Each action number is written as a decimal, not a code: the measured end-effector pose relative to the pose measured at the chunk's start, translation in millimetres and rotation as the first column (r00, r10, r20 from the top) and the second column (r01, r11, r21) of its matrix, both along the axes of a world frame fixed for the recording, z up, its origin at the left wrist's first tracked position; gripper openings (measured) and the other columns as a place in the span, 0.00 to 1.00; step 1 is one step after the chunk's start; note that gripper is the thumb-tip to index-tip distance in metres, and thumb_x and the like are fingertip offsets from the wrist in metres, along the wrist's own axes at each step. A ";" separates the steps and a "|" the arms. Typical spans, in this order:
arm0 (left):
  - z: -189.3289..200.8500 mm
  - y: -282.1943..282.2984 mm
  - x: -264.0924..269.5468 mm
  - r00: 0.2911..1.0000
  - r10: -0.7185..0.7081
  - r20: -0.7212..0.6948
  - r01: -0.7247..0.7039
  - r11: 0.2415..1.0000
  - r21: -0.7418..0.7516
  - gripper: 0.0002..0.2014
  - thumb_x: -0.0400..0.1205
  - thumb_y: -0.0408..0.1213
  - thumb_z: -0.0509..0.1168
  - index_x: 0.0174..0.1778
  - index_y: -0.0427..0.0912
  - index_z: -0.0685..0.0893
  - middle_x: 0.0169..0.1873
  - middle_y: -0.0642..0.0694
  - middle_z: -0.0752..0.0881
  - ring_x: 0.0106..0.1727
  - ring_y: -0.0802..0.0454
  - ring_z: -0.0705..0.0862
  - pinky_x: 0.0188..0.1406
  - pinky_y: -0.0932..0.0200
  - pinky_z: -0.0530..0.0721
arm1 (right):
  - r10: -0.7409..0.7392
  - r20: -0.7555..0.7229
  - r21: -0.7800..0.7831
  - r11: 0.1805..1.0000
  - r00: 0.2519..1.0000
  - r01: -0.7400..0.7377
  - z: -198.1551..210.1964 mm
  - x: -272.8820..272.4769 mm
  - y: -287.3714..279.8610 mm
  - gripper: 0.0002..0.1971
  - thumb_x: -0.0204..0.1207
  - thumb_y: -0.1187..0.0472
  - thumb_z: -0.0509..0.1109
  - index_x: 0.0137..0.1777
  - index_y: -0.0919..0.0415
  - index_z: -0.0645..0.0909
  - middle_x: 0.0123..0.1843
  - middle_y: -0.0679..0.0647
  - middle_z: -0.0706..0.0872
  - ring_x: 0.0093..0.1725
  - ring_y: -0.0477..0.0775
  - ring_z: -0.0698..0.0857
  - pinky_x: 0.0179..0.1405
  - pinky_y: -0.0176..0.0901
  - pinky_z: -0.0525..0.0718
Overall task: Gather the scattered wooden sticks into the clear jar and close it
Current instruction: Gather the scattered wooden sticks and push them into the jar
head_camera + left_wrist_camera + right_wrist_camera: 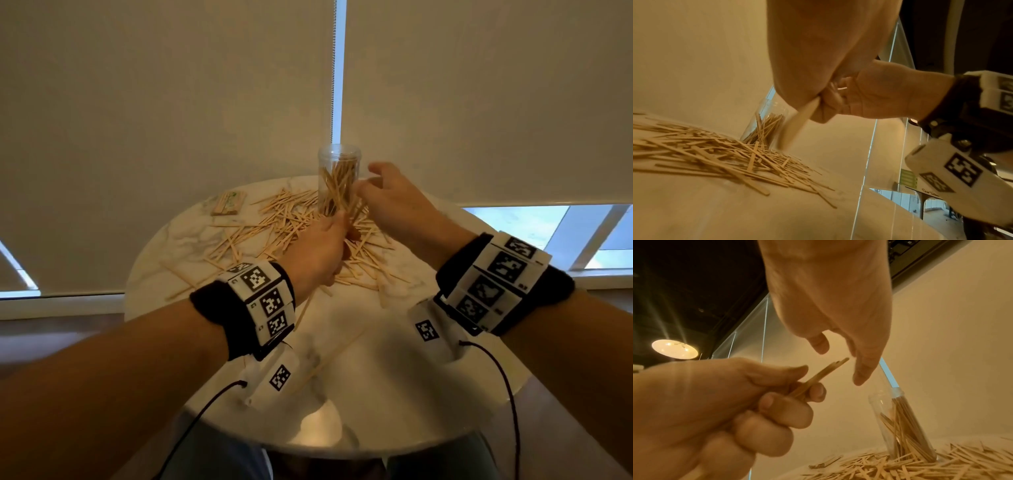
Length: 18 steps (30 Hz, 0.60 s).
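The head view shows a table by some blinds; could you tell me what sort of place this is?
Probably a café or office lounge: a small round marble-look table beside roller blinds over big windows, with a pendant lamp on a dark ceiling.

Overall light: dim and warm, with an orange cast in both wrist views.
Sources: daylight through the window strips (534,224) below the blinds; a round ceiling lamp (674,349) flares with streaks at far left.
Glare: a bright patch on the near table (320,421).
Blur: the held sticks (797,123) smear with motion.
Distortion: window frames bend toward the edges.
Noise: soft, grainy detail.
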<state>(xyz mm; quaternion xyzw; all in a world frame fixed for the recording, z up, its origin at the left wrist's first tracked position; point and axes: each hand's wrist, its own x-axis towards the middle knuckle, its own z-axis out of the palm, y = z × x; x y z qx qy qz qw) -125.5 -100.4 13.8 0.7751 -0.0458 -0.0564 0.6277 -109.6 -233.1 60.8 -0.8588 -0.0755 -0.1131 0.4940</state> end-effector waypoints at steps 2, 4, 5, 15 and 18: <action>2.3 -2.7 -8.0 0.995 -0.096 -0.041 0.096 0.995 -0.017 0.23 0.91 0.57 0.48 0.48 0.43 0.80 0.25 0.52 0.72 0.20 0.58 0.66 0.18 0.64 0.64 | 0.126 -0.058 -0.079 0.988 0.990 -0.130 1.6 -3.2 4.5 0.17 0.87 0.55 0.58 0.58 0.68 0.82 0.46 0.62 0.88 0.38 0.50 0.83 0.37 0.41 0.81; 6.5 -3.3 -12.3 0.992 -0.115 -0.056 0.113 0.993 -0.036 0.21 0.92 0.53 0.49 0.45 0.43 0.77 0.25 0.52 0.71 0.19 0.59 0.63 0.16 0.65 0.62 | 0.234 -0.120 -0.142 0.958 0.965 -0.250 -2.1 -7.4 8.0 0.21 0.87 0.52 0.58 0.54 0.69 0.85 0.40 0.64 0.86 0.34 0.54 0.78 0.36 0.48 0.79; 8.4 -0.8 -13.4 0.992 -0.112 -0.055 0.111 0.994 -0.015 0.19 0.92 0.52 0.49 0.45 0.43 0.77 0.25 0.51 0.71 0.19 0.59 0.63 0.16 0.65 0.62 | 0.257 -0.129 -0.156 0.949 0.958 -0.275 -5.0 -9.6 8.4 0.22 0.87 0.50 0.58 0.54 0.68 0.86 0.39 0.61 0.85 0.35 0.53 0.78 0.39 0.50 0.79; -13.5 92.6 -17.1 0.981 -0.150 -0.125 0.166 0.297 0.940 0.29 0.80 0.64 0.66 0.55 0.38 0.86 0.48 0.43 0.87 0.45 0.47 0.83 0.39 0.56 0.79 | 0.318 -0.448 -0.613 0.571 0.836 -0.545 -58.8 -31.6 -6.2 0.06 0.76 0.49 0.76 0.50 0.46 0.88 0.44 0.40 0.88 0.45 0.41 0.84 0.47 0.41 0.82; -25.2 89.8 -26.3 0.969 -0.166 -0.181 0.213 0.208 0.955 0.26 0.81 0.59 0.67 0.57 0.36 0.88 0.51 0.40 0.89 0.51 0.44 0.86 0.46 0.54 0.82 | 0.347 -0.547 -0.617 0.449 0.762 -0.647 -72.3 -39.9 4.4 0.05 0.73 0.53 0.78 0.47 0.46 0.87 0.42 0.38 0.86 0.42 0.39 0.81 0.41 0.37 0.77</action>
